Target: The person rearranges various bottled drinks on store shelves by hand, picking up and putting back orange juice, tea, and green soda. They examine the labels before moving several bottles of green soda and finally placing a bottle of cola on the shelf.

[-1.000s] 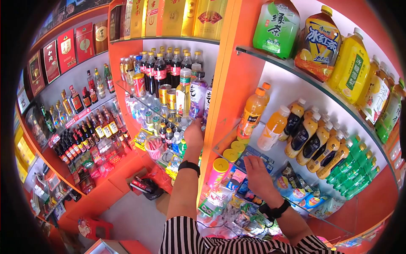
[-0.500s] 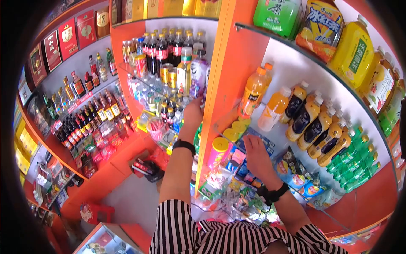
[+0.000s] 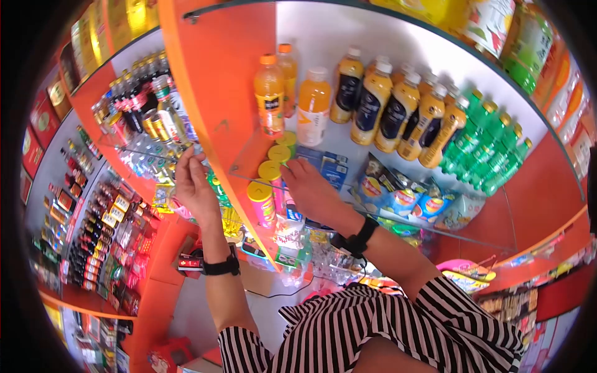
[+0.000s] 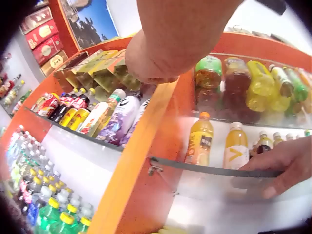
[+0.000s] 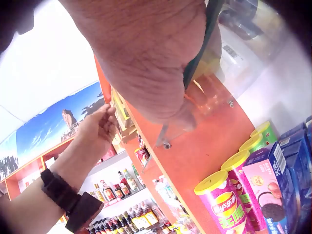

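The right hand (image 3: 311, 193) lies on the front edge of the glass shelf (image 4: 204, 169), its grip closed over the rim with the thumb beneath. The left hand (image 3: 194, 183) is raised beside the orange divider (image 3: 211, 93), its grip loosely curled and empty. Orange juice bottles (image 3: 270, 93) stand behind on the shelf.

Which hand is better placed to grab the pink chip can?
Likely right hand: it holds the glass shelf beside the pink chip can; left hand is beyond the orange divider.
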`<state>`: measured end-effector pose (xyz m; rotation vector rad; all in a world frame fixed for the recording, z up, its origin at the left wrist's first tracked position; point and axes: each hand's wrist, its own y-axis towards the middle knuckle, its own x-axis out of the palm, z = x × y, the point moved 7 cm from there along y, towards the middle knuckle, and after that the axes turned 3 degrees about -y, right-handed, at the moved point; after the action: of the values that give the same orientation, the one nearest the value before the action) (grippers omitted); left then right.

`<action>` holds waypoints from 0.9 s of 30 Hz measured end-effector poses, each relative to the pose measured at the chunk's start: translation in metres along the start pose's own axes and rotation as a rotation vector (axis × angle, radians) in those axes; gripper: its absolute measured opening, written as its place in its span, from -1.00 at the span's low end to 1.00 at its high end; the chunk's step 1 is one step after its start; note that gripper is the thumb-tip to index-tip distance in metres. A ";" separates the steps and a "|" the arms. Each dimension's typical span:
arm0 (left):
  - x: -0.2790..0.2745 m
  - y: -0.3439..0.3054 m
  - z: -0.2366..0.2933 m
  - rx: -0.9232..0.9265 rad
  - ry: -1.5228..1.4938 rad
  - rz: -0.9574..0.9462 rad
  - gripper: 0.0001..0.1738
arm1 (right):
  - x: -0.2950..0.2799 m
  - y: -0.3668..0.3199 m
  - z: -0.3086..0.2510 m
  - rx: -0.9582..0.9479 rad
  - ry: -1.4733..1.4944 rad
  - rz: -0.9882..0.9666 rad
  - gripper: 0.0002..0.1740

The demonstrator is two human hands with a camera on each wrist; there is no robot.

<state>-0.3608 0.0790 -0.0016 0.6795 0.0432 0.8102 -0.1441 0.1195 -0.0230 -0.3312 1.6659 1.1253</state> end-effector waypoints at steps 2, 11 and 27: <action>0.011 -0.016 0.022 0.128 -0.127 -0.002 -0.75 | 0.001 0.000 0.001 0.026 0.045 -0.035 -0.45; 0.111 -0.073 0.048 0.088 -0.041 -0.427 -0.75 | -0.011 -0.034 0.012 0.092 0.273 -0.039 -0.51; 0.230 -0.123 0.045 -0.101 -0.127 -0.800 -0.72 | -0.108 -0.157 0.068 0.175 0.446 0.088 -0.58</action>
<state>-0.1065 0.1504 0.0121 0.5488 0.1475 0.0000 0.0489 0.0596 -0.0107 -0.4211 2.1750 1.0075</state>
